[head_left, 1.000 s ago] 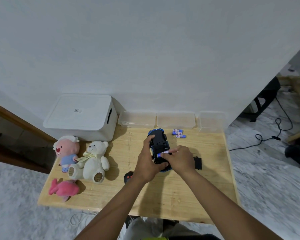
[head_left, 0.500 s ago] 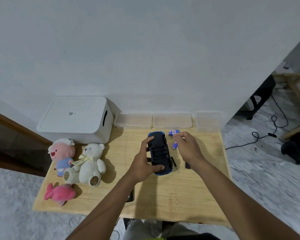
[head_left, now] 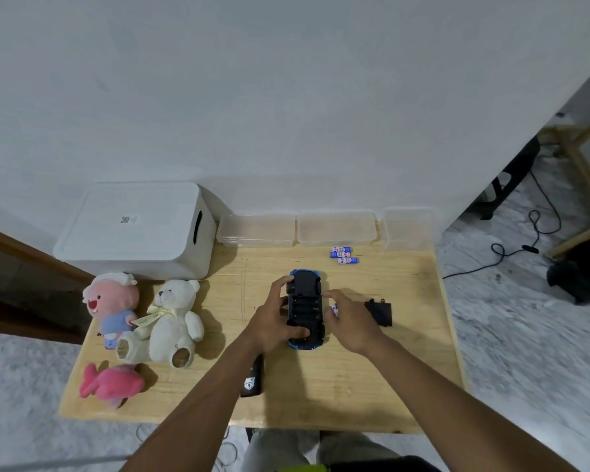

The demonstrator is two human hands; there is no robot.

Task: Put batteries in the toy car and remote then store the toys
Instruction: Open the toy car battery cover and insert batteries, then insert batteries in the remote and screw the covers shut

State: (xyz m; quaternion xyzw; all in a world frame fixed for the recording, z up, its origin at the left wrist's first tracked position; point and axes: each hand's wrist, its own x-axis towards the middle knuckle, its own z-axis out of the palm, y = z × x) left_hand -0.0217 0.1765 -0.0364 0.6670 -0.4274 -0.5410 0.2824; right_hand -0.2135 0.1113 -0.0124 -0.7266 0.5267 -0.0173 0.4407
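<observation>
A blue toy car (head_left: 304,306) lies upside down on the wooden table (head_left: 406,352), its black underside and battery bay facing up. My left hand (head_left: 276,318) grips the car from its left side. Just right of the car, my right hand (head_left: 351,320) holds a battery (head_left: 334,311) in its fingers. Three loose batteries (head_left: 343,254) lie near the back of the table. The black battery cover (head_left: 379,312) rests to the right of my right hand. A black remote (head_left: 252,379) lies partly under my left forearm.
A white lidded storage box (head_left: 140,229) stands at the back left. Three clear plastic containers (head_left: 336,228) line the back edge. A pink plush (head_left: 111,306), a white teddy bear (head_left: 171,321) and a pink fish plush (head_left: 111,384) lie on the left.
My right hand left the car, reached back to the loose batteries, and has returned beside the car holding one. My left hand stayed on the car.
</observation>
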